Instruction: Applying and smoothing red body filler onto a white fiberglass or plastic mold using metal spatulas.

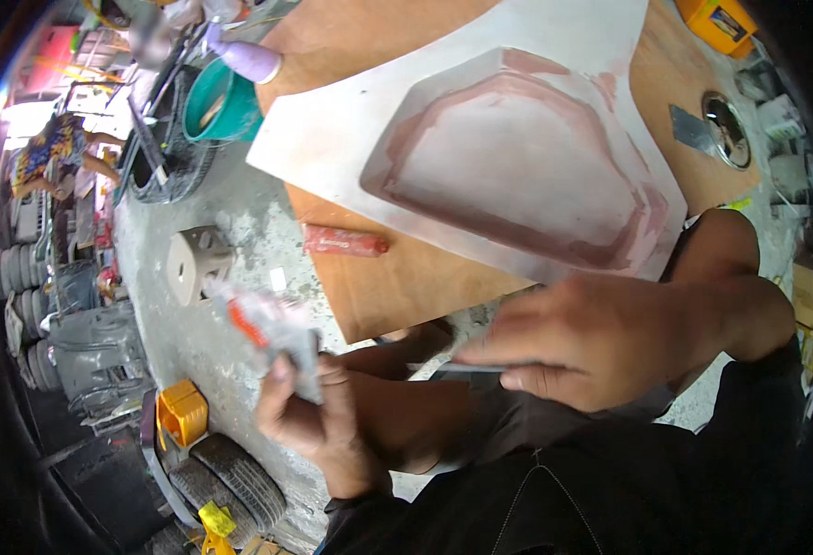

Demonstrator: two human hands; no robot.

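Note:
My left hand (309, 416) is closed on a flat grey spreader (303, 363), thumb on one face and fingers on the other. Pale pinkish paste with an orange-red streak (247, 322) covers its far end. To its right, my right hand (573, 342) pinches a thin, flat blade (467, 367), seen nearly edge-on and blurred. Beyond both hands lies a white moulded panel (332, 139) with a recess, pink filler (610, 245) smeared along the recess edges. A red tube (344, 240) rests on the plywood board (369, 296) beside the panel.
On the board's right are an open tin (726, 129) and a metal scraper (691, 129). A teal bucket (217, 104) and purple spray bottle (245, 57) stand at the far left. A beige stool (201, 266), yellow container (182, 413) and tyres (231, 486) lie leftward. Another person (50, 157) is farther off.

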